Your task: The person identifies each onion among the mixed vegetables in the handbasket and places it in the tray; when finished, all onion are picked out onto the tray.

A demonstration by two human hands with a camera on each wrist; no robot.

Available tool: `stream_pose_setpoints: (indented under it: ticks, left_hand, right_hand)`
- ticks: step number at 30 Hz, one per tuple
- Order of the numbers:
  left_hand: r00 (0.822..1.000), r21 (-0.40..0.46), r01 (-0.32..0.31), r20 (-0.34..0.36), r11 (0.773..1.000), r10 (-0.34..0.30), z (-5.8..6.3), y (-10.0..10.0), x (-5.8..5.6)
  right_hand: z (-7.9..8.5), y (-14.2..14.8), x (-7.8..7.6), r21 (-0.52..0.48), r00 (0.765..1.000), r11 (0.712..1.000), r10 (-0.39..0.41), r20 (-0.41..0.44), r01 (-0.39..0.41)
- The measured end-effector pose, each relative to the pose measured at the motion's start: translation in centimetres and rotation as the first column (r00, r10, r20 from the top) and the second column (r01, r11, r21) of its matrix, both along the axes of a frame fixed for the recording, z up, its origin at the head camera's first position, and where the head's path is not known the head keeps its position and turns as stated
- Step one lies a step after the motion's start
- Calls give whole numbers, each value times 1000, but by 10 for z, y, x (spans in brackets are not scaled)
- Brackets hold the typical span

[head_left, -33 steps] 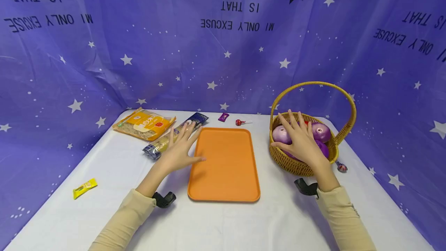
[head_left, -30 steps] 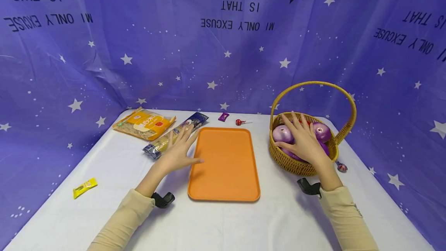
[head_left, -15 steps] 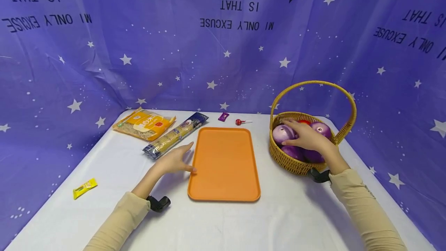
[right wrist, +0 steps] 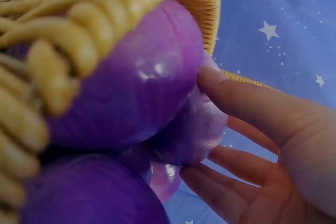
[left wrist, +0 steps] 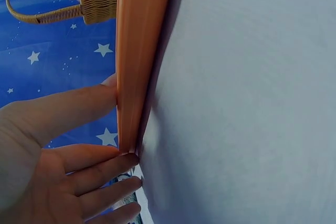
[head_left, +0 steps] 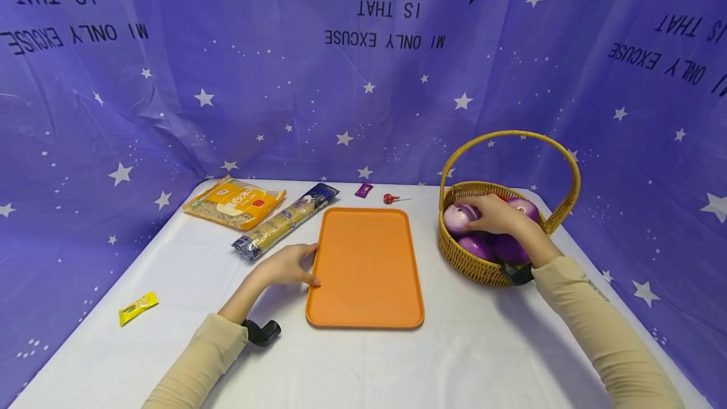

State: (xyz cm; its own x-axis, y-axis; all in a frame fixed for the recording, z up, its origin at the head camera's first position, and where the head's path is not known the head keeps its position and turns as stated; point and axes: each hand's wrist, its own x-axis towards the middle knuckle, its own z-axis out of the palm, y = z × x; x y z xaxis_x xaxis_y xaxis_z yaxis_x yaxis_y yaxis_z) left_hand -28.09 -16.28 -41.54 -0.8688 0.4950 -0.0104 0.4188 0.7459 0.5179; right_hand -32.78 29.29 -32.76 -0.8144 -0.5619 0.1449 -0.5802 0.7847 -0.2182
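My left hand (head_left: 286, 265) is at the left edge of an orange tray (head_left: 366, 270), pinching its rim. In the left wrist view the thumb lies against the upper edge of the tray (left wrist: 139, 40), and the fingertips meet its lower side. My right hand (head_left: 493, 214) reaches into a wicker basket (head_left: 462, 262) with a tall handle. Thumb and fingers grip a glossy light purple ball (head_left: 456, 219), which looks like a model fruit or vegetable. Darker purple balls (right wrist: 131, 82) lie beside it; a red thing is mostly hidden behind the hand.
Left of the tray lie a clear-and-blue pack of noodles (head_left: 284, 223) and an orange food bag (head_left: 234, 202). A yellow wrapped candy (head_left: 139, 308) sits at far left. Behind the tray are a purple candy (head_left: 364, 190) and a red lollipop (head_left: 389, 199). A starry purple cloth hangs behind.
My left hand has come down from above the tray and noodles to pinch the tray's left rim. My right hand has lowered into the basket and closed round the light purple ball.
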Motion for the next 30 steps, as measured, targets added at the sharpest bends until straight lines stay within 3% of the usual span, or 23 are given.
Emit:
stream_pose_setpoints:
  ticks: [18,30]
  left_hand:
    - [999,-8,-18,35,1000,18,-2,-2,-2]
    - [999,7,-20,41,1000,20,-1,0,0]
  right_hand:
    - [0,2,9,-82,995,996,-41,-86,34]
    - [11,5,35,-203,984,976,-105,-146,74]
